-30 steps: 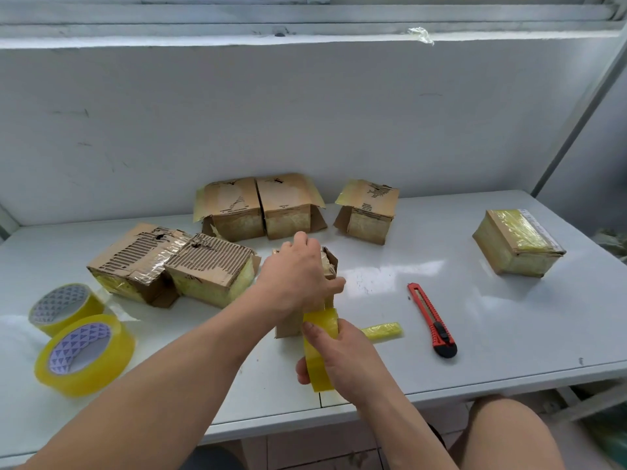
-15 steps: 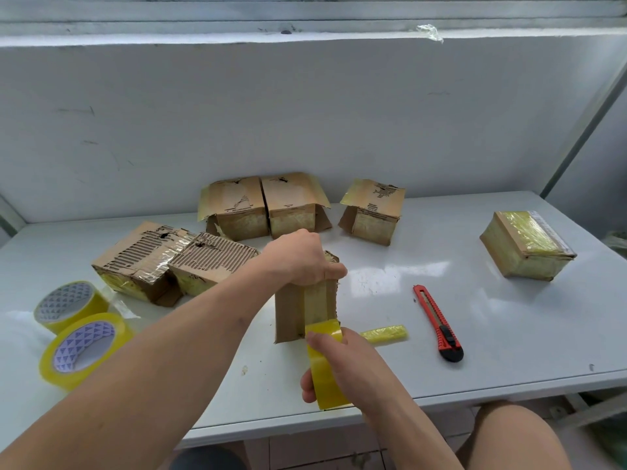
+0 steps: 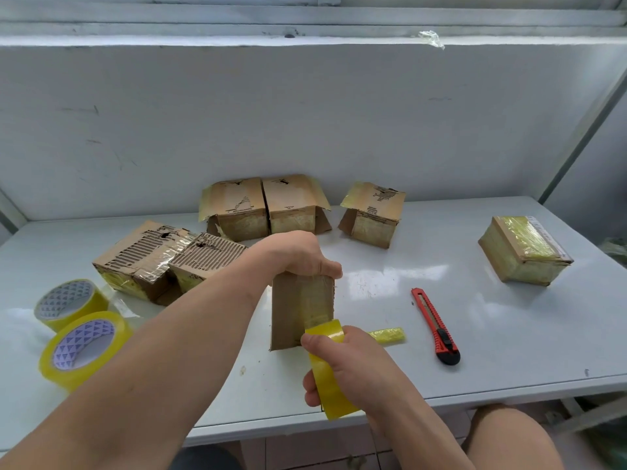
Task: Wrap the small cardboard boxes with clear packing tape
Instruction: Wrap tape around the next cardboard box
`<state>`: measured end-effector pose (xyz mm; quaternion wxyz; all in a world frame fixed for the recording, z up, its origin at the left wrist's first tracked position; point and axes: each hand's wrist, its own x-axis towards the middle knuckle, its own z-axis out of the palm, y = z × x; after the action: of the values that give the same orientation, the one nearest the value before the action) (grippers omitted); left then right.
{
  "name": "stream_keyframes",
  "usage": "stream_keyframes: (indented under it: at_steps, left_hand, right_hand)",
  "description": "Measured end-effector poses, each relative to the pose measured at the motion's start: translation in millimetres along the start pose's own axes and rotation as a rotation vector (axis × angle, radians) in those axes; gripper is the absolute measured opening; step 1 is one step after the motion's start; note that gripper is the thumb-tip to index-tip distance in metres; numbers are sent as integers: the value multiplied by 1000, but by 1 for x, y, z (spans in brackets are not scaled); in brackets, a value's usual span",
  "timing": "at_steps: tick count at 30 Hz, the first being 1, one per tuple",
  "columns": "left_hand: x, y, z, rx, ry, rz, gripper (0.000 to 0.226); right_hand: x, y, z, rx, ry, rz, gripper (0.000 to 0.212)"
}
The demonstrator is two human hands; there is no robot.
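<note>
Box in hand: one small cardboard box stands on end on the white table, near its front edge, with a clear strip of tape running down its facing side.
Left hand: the left hand grips the top of that box, fingers curled over the upper edge.
Right hand: the right hand holds a yellow tape roll, fingers wrapped round it and thumb on top; the roll touches the lower part of the box face.
Other boxes: six in all. Two torn ones lie side by side at the left, two touch each other at the back, one sits alone just right of them, and one taped box lies well apart at the far right.
Spare tape rolls: two at the left, touching.
Cutter: one red utility knife lies right of the hands.
Scrap: one crumpled yellow tape piece beside the right hand.
</note>
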<state>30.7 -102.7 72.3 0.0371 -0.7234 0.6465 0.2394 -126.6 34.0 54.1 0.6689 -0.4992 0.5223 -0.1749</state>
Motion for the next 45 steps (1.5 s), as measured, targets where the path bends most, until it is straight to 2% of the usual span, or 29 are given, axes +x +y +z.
stream_keyframes:
  at_steps: [9,14,21,24,27,30,32,34,35,37,39,42,45]
  left_hand:
    - [9,-9,-10,-117,-115,-78,66]
    - [16,-16,-9,-198,-138,-126,69]
    - [23,-23,-7,-256,-161,-139,67]
    - [23,-28,-6,-246,-156,-105,79]
    - [25,-29,5,-51,-1,-65,99]
    - [15,-21,25,247,409,-73,85]
    - [-3,-15,36,157,624,-43,73]
    - [-23,-16,46,-98,737,-49,59]
    - [-34,-18,52,-234,739,-75,53]
    - [-53,-23,65,-411,602,-144,50]
    - [-64,-24,71,-409,465,-160,50]
    - [-64,-24,62,-320,348,-162,49]
    - [-62,-25,56,-400,265,-195,50]
  right_hand:
    - [3,-4,1,29,35,1,31]
    - [2,-3,-2,23,-61,27,19]
    - [12,0,-1,29,-32,45,27]
    - [15,-3,-1,32,-34,41,31]
    - [15,-6,0,72,-36,-21,28]
    - [15,-6,0,90,-16,-43,27]
    - [15,-5,1,75,-15,-39,27]
    - [15,-5,2,90,-21,-49,24]
    - [15,-4,2,102,-23,-53,22]
    - [14,-6,1,105,-24,-60,21]
    - [13,-7,1,91,-26,-64,20]
    - [12,-8,-1,76,-25,-73,20]
    - [12,-6,-6,72,-22,-93,22]
